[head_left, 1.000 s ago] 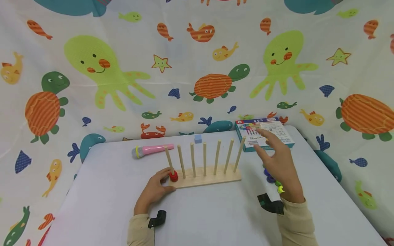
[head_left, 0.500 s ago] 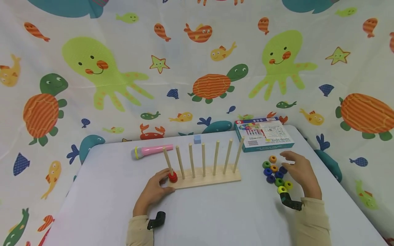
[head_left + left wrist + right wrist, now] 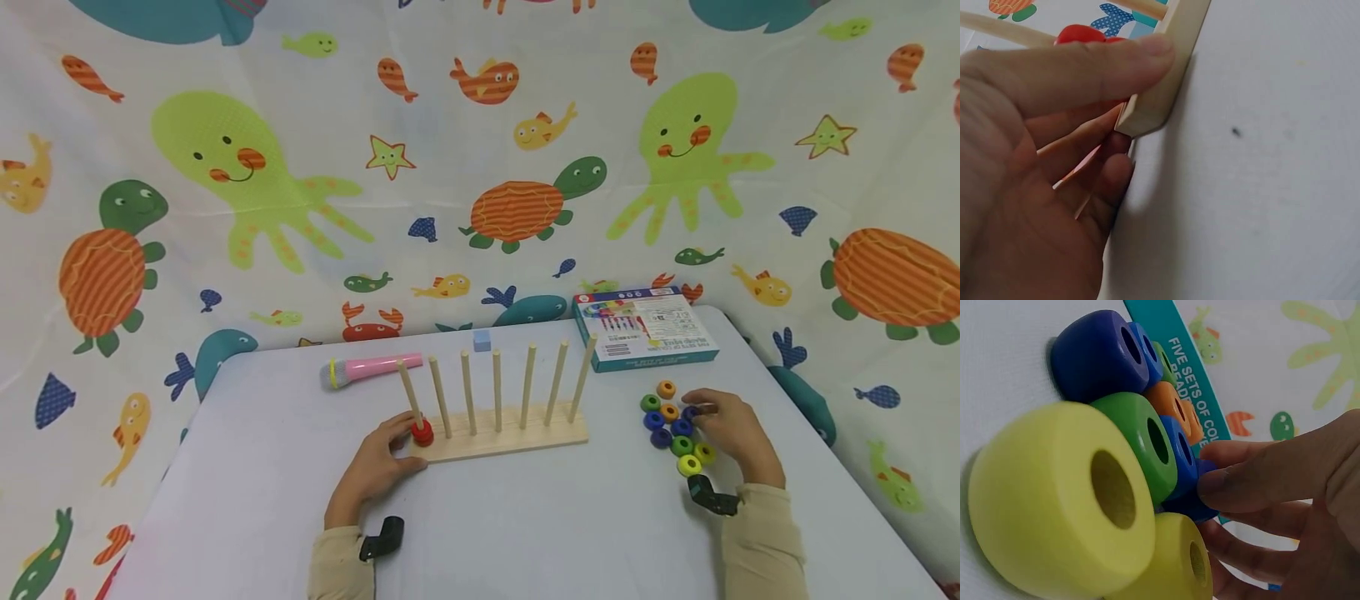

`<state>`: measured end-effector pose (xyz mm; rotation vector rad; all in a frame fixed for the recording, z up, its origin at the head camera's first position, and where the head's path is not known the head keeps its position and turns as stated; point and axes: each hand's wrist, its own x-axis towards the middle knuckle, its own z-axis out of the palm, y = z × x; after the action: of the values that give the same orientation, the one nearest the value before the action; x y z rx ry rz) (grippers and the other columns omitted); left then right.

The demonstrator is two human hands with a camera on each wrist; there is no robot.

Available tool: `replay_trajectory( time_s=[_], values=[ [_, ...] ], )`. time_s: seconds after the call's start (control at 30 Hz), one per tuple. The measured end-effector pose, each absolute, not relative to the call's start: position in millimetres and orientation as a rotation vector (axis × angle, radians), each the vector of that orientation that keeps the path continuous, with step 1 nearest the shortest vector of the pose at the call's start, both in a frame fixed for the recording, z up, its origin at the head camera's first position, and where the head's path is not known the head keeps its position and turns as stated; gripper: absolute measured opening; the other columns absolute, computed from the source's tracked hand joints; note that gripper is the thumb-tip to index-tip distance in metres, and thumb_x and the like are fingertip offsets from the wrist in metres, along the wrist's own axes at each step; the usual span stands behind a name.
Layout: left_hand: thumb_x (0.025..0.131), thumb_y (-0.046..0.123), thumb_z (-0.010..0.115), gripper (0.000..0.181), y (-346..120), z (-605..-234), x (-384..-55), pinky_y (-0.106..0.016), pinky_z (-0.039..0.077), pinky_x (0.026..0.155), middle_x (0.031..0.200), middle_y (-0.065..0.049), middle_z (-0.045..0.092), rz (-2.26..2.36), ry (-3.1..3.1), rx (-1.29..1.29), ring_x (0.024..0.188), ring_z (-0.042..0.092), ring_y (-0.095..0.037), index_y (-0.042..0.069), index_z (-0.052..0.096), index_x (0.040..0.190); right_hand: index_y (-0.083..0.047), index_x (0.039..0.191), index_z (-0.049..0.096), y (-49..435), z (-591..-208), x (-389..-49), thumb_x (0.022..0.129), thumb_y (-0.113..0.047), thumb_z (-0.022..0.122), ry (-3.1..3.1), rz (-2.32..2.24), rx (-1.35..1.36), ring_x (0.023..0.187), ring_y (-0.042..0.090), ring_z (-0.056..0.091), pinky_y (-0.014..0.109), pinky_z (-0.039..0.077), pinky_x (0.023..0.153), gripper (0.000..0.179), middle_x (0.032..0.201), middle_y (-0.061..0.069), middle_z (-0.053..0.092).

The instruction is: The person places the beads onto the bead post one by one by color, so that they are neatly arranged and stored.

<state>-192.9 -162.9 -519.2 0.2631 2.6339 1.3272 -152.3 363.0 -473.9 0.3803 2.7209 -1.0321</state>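
Observation:
My left hand holds the left end of a wooden peg board with a row of several upright pegs. Its thumb lies along the front edge, as the left wrist view also shows. Red beads sit low on the leftmost peg; the other pegs are bare. To the right, my right hand pinches a dark blue bead at the side of a loose bead cluster. Green, orange, blue and yellow beads lie close by, among them a large-looking yellow bead in the right wrist view.
Behind the beads lies a flat teal-edged box. A pink toy microphone and a small light blue block lie behind the peg board. A cloth printed with sea animals hangs at the table's back edge.
My right hand has moved from above the box area down and right to the beads, and its fingers have closed at the dark blue bead. My left hand stays on the peg board.

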Motion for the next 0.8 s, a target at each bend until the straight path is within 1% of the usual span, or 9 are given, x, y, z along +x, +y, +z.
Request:
replay_trajectory(
  time_s=[0.37,0.47,0.67,0.8],
  values=[
    [0.08,0.004,0.085,0.066,-163.6,-520.0,-193.3,-0.053,0.048,0.108,0.153,-0.012,0.05,1.333,2.629,0.256,0.126,0.057,-0.035,0.002,0.06,0.141,0.009,0.134,0.056,362.7,-477.0,-152.7,0.096,0.001,0.052,2.745,-0.983,0.359,0.118,0.052,0.05,0.068,0.045,0.099,0.039,0.133,0.037,0.053],
    [0.08,0.003,0.085,0.066,-163.8,-519.3,-193.3,-0.053,0.048,0.107,0.153,-0.012,0.05,1.334,2.63,0.256,0.125,0.057,-0.035,0.002,0.06,0.141,0.01,0.134,0.056,361.8,-477.7,-152.7,0.097,0.0,0.053,2.763,-0.968,0.367,0.117,0.052,0.051,0.068,0.046,0.098,0.039,0.133,0.037,0.053],
    [0.08,0.004,0.085,0.066,-164.2,-520.0,-192.4,-0.053,0.048,0.107,0.153,-0.012,0.049,1.331,2.629,0.234,0.124,0.058,-0.034,0.002,0.06,0.141,0.009,0.138,0.052,358.8,-469.9,-150.2,0.101,-0.007,0.054,2.848,-1.036,0.4,0.124,0.055,0.047,0.069,0.045,0.1,0.04,0.136,0.036,0.051],
    [0.08,0.004,0.084,0.065,-162.4,-520.4,-192.5,-0.053,0.048,0.107,0.153,-0.011,0.05,1.333,2.628,0.247,0.125,0.057,-0.034,0.003,0.06,0.141,0.007,0.142,0.051,345.5,-448.7,-144.9,0.104,-0.009,0.055,2.991,-1.159,0.385,0.127,0.056,0.047,0.068,0.045,0.101,0.042,0.138,0.035,0.051]
  ],
)
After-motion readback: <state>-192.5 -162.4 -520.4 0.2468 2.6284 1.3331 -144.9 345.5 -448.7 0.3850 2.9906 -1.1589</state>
